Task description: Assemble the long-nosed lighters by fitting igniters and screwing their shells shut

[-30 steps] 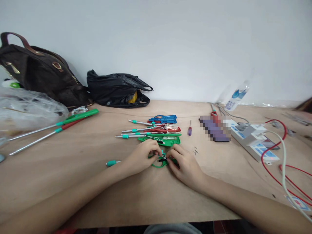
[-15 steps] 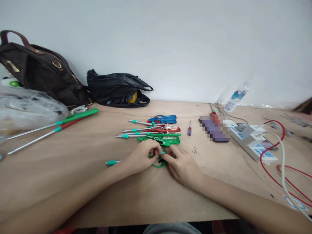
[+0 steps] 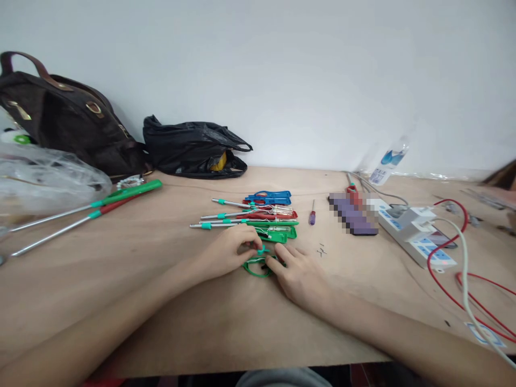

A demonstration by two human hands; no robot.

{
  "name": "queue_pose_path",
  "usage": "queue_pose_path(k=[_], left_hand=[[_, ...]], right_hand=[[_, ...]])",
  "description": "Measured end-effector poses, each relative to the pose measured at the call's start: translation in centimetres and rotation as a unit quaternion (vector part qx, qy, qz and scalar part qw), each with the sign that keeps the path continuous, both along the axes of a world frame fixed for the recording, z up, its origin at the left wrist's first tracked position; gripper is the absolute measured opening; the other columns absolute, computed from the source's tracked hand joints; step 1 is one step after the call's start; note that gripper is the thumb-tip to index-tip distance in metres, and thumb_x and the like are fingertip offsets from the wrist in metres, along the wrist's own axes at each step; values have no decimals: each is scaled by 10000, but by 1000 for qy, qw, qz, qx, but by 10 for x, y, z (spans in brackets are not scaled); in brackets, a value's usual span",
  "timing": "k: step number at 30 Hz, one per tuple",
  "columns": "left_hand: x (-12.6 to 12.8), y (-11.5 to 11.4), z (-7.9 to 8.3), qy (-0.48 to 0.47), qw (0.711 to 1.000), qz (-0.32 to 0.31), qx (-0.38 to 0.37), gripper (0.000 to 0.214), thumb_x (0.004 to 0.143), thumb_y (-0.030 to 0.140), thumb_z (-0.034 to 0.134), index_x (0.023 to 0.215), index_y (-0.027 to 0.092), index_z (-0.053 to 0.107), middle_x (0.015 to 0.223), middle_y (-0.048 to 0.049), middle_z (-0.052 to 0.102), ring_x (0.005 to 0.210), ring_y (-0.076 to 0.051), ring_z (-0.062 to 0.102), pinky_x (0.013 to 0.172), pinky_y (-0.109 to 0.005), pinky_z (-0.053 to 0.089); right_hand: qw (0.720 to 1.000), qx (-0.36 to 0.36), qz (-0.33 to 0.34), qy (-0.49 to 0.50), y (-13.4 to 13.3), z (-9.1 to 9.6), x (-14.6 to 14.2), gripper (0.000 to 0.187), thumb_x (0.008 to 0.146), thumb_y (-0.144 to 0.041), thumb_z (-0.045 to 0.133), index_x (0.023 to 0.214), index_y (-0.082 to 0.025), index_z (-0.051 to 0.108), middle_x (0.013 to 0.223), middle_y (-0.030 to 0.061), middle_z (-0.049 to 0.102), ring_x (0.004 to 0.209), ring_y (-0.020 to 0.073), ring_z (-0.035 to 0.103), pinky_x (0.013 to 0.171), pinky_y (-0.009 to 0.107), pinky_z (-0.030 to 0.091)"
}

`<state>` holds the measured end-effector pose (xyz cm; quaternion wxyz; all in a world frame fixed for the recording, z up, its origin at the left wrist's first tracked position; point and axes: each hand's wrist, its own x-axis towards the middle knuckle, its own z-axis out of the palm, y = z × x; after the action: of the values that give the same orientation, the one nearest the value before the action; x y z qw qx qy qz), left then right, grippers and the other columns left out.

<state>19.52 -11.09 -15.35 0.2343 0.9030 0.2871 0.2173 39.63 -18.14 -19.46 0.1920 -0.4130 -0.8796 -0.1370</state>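
My left hand [image 3: 228,252] is curled, its fingertips pinching a small teal-tipped part at the top of a green plastic housing [image 3: 256,267] that lies flat on the wooden table [image 3: 169,301]. My right hand [image 3: 300,274] rests on the table beside it, fingers pressed on the housing's right end. Just beyond my hands lies a row of like pieces: a green housing [image 3: 278,233], a red one [image 3: 266,215] and a blue one [image 3: 268,196], each with a metal rod and teal collar.
Two long rods with green and red handles [image 3: 121,196] lie at the left by a clear plastic bag [image 3: 48,180]. A brown handbag [image 3: 64,115] and black bag [image 3: 193,148] stand at the wall. A small purple screwdriver [image 3: 312,214], tiny screws [image 3: 321,250], power strip [image 3: 419,234] and red cable [image 3: 447,285] are at the right.
The teal-collared rod that stuck out left of my left hand is gone from view. My left hand has shifted a little up and right over the green housing; my right fingers have flattened.
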Motion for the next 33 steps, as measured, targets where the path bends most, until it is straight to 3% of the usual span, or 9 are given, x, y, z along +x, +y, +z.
queue_pose_path(k=[11, 17, 25, 33], left_hand=[[-3, -3, -1, 74, 993, -45, 80, 153, 832, 66, 510, 759, 183, 577, 769, -14, 592, 743, -160, 551, 638, -251, 382], [-3, -3, -2, 95, 989, -43, 105, 156, 830, 53, 506, 763, 181, 566, 784, -16, 593, 759, -168, 542, 634, -257, 370], [-1, 0, -5, 91, 989, -22, 114, 249, 922, 98, 441, 1057, 186, 630, 992, -54, 615, 912, -185, 583, 746, -268, 448], [1, 1, -9, 135, 977, -23, 164, 230, 945, 117, 461, 1058, 180, 651, 967, -54, 618, 893, -192, 587, 740, -276, 456]], right_hand=[[1000, -10, -7, 2, 3, 0, 1, 184, 846, -62, 520, 963, -158, 626, 936, 98, 617, 799, 222, 564, 636, 327, 439], [999, -23, -6, 22, 3, 0, 2, 139, 877, -88, 468, 891, -166, 583, 900, 88, 599, 776, 219, 546, 642, 328, 435], [990, -92, 3, 111, 4, 5, 5, 125, 903, -98, 413, 950, -170, 504, 879, 80, 598, 781, 225, 555, 655, 331, 460], [976, -135, 15, 169, 6, 6, 9, 115, 883, -80, 473, 867, -190, 500, 853, 60, 577, 749, 208, 567, 645, 313, 473]])
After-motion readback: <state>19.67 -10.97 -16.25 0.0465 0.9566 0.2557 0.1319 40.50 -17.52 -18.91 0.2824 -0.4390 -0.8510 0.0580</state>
